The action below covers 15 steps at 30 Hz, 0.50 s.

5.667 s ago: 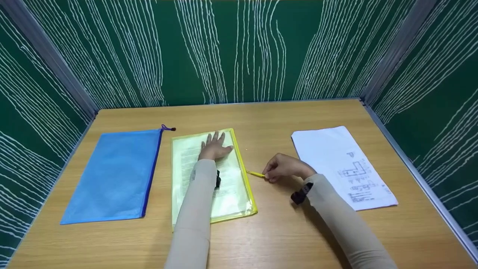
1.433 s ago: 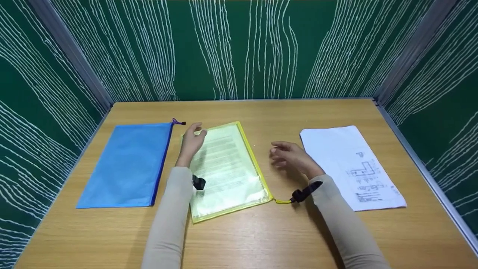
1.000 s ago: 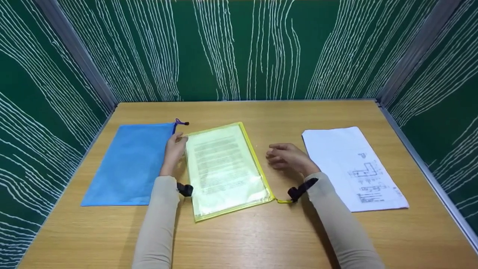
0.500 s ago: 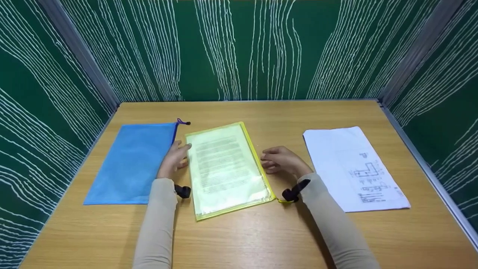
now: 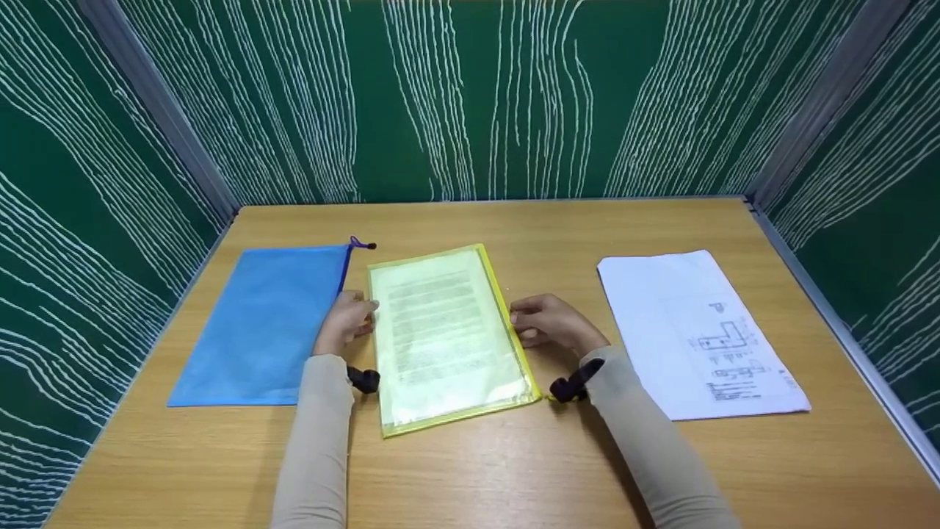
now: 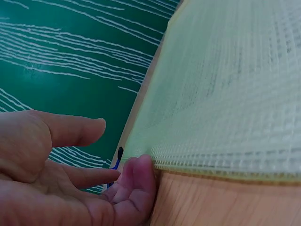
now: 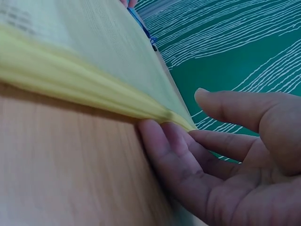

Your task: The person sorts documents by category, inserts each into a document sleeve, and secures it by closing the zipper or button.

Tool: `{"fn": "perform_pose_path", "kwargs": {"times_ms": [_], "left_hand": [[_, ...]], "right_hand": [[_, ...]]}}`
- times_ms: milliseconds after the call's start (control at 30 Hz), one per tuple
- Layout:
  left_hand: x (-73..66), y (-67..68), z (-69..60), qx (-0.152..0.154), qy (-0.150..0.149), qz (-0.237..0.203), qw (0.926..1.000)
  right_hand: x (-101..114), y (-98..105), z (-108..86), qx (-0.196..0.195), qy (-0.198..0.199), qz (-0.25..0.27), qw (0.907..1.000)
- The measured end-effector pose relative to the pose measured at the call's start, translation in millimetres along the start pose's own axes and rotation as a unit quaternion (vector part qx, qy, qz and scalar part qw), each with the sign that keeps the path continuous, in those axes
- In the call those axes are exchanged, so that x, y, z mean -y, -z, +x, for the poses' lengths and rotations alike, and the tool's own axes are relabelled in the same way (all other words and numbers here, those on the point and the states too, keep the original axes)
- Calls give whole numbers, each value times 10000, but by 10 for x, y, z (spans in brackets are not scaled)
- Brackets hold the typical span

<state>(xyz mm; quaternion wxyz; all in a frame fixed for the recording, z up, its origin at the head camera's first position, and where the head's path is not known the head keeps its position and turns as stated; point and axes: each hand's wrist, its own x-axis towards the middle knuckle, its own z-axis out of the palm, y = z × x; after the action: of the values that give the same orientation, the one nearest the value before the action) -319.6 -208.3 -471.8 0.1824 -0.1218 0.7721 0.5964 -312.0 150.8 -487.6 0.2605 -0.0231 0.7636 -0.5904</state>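
A clear folder with yellow edging [image 5: 448,330], printed paper showing inside it, lies slightly turned on the table between the hands. My left hand [image 5: 344,322] is at its left edge; in the left wrist view the fingertips [image 6: 143,162] touch the mesh edge [image 6: 225,172] from the side, with the thumb held apart. At the yellow zip edge [image 7: 84,84] in the right wrist view, the fingertips of my right hand [image 7: 221,155] touch it, thumb raised away. The head view shows my right hand [image 5: 554,323] at the folder's right side. Neither hand grips the folder.
To the left lies a blue zip folder [image 5: 264,330] with a purple cord at its top corner. White sheets [image 5: 661,316] with a printed drawing lie on the right. Green walls [image 5: 470,103] with white lines stand around the wooden table [image 5: 470,477].
The left hand has let go of the folder's surface and moved to its left edge. The right hand has released the yellow zip pull and come to the right edge. The folder is turned slightly.
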Motion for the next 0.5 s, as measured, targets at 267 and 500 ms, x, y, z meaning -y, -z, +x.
{"fn": "perform_pose_path", "kwargs": {"times_ms": [267, 500], "left_hand": [[55, -40, 17, -127, -377, -130, 9991], [44, -102, 19, -105, -135, 90, 9998]], "right_hand": [[-20, -26, -13, -75, -109, -33, 9999], [-31, -17, -16, -151, -78, -25, 9999]]}}
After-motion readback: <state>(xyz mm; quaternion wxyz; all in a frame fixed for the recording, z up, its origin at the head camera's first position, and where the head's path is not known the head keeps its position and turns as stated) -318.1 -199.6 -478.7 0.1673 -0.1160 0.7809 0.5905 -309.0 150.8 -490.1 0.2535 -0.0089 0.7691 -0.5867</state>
